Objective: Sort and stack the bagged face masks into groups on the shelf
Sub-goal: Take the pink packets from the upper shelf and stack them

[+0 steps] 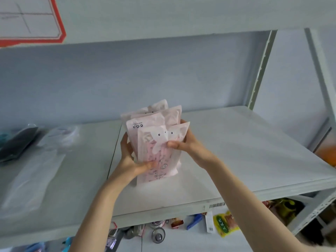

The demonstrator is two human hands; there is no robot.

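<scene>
Several pink-and-white bagged face masks (158, 131) stand upright as one bundle on the grey shelf (236, 146), fanned unevenly at the top. My left hand (131, 160) grips the bundle's left side, thumb across the front bag near its lower half. My right hand (183, 142) grips the right side, thumb pressed on the front bag's middle. The bundle's bottom edge rests on the shelf.
At the shelf's left lie a dark bagged item (16, 142) and clear plastic bags (41, 160). A metal upright (261, 70) stands at the back right. Assorted packets (225, 224) sit on the lower shelf. An upper shelf (163, 19) hangs overhead.
</scene>
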